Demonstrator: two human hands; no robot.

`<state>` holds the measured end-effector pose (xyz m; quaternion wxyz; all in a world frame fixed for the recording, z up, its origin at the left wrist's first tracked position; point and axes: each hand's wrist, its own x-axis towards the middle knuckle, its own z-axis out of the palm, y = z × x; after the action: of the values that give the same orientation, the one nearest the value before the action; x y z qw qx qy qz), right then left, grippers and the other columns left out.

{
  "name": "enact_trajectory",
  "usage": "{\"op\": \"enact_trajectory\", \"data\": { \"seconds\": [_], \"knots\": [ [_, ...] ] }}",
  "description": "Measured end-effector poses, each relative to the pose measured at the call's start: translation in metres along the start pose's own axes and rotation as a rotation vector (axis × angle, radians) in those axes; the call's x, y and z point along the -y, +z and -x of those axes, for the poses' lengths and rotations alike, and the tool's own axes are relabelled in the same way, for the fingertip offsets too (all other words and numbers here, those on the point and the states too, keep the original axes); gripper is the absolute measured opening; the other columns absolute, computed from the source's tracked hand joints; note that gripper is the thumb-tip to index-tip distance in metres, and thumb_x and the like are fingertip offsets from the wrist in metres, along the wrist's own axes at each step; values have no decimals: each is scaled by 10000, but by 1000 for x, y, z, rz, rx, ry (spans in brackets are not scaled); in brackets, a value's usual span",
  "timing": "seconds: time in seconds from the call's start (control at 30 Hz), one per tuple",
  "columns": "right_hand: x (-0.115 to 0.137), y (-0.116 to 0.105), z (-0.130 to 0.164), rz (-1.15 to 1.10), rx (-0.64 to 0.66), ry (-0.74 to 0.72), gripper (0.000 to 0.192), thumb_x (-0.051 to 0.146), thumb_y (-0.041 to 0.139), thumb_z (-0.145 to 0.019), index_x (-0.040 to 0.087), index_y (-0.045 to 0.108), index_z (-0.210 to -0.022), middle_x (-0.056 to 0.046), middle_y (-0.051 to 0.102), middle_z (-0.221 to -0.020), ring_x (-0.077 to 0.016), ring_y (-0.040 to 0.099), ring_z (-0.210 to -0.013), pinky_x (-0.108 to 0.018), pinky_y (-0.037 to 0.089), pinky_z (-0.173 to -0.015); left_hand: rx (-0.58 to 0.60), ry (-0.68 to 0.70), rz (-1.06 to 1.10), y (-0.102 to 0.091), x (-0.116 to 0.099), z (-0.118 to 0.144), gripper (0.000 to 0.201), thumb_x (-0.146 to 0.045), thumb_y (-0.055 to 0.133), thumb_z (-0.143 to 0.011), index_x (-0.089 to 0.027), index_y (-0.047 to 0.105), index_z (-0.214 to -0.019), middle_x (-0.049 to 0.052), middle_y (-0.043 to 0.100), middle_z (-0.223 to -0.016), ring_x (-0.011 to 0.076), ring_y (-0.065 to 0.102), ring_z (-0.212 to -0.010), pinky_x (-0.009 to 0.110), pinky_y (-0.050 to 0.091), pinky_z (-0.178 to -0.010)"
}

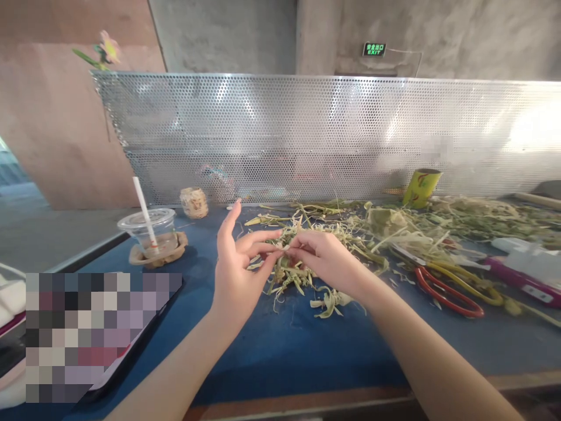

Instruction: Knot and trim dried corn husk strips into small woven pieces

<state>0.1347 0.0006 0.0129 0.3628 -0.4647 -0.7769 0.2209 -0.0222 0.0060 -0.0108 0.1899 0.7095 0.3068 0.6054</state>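
Both hands' grip (pixel 280 248) pinching pale dry strip (pixel 287 246), possibly husk

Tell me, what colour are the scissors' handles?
The scissors have one red handle and one yellow handle, seen in the head view.

Left hand (pixel 236 275) palm up, right hand (pixel 326 260) beside — fingers (pixel 267 237) pinched, tips meeting

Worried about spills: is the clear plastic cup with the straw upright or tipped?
Upright: clear plastic cup stands on its brown holder, lid on top.
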Motion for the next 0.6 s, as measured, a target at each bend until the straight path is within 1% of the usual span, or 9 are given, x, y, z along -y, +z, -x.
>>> {"op": "enact_trajectory", "data": {
  "seconds": [0.1, 0.13, 0.23, 0.3, 0.37, 0.47, 0.53, 0.6],
  "knots": [
    [-1, -2, -1, -161, 83, 112, 148, 232, 461, -822, 167, 558, -731, 1, 604, -649, -85, 577, -552, -210, 454, -546, 42, 90, -95, 0, 1, 1, 783, -107, 571, -746, -196, 98, -1363, 3, 674, -708, 180, 654, -772, 322, 550, -709],
    [-2, -3, -2, -204, 107, 131, 148, 238, 464, -821, 165, 560, -735, -3, 608, -652, -92, 592, -571, -216, 466, -566, 70, 116, -119, -1, 2, 1, 802, -103, 567, -748, -187, 71, -1373, -5, 670, -669, 183, 653, -781, 324, 547, -724],
    [-5, -6, -3, -221, 133, 138, 148, 239, 488, -805, 157, 580, -723, -14, 618, -668, -105, 614, -632, -229, 483, -624, 158, 146, -143, -4, 2, 1, 898, -85, 547, -758, -183, -97, -1376, 8, 683, -706, 183, 648, -816, 307, 548, -725],
    [-6, -8, -3, -208, 144, 135, 157, 228, 487, -803, 154, 591, -711, -12, 616, -658, -102, 611, -629, -223, 484, -617, 208, 129, -126, -6, 0, 0, 938, -76, 524, -773, -196, -211, -1344, 25, 691, -766, 176, 652, -807, 283, 559, -675],
    [-4, -10, -2, -216, 156, 144, 162, 216, 495, -798, 148, 594, -688, -7, 612, -642, -96, 608, -615, -215, 484, -603, 246, 96, -102, -8, -1, 0, 959, -82, 513, -785, -213, -276, -1314, 39, 694, -830, 167, 659, -779, 271, 565, -648],
    [0, -12, -1, -263, 199, 178, 138, 196, 519, -787, 136, 603, -695, -8, 617, -640, -89, 606, -609, -211, 488, -605, 270, 82, -95, -10, -2, -2, 969, -103, 538, -781, -225, -257, -1321, 38, 697, -849, 157, 663, -747, 269, 567, -654],
    [1, -13, 0, -308, 229, 196, 127, 187, 525, -787, 130, 609, -710, -7, 620, -636, -80, 603, -605, -206, 490, -610, 268, 108, -103, -10, -1, -2, 971, -107, 558, -771, -223, -224, -1335, 23, 701, -813, 155, 661, -744, 275, 564, -668],
    [-1, -13, 0, -343, 243, 211, 124, 175, 527, -787, 129, 610, -707, -2, 618, -630, -72, 600, -598, -195, 489, -606, 280, 145, -104, -10, 0, -2, 1000, -102, 571, -761, -221, -247, -1325, 12, 703, -800, 155, 658, -745, 290, 561, -684]
  ]
}}
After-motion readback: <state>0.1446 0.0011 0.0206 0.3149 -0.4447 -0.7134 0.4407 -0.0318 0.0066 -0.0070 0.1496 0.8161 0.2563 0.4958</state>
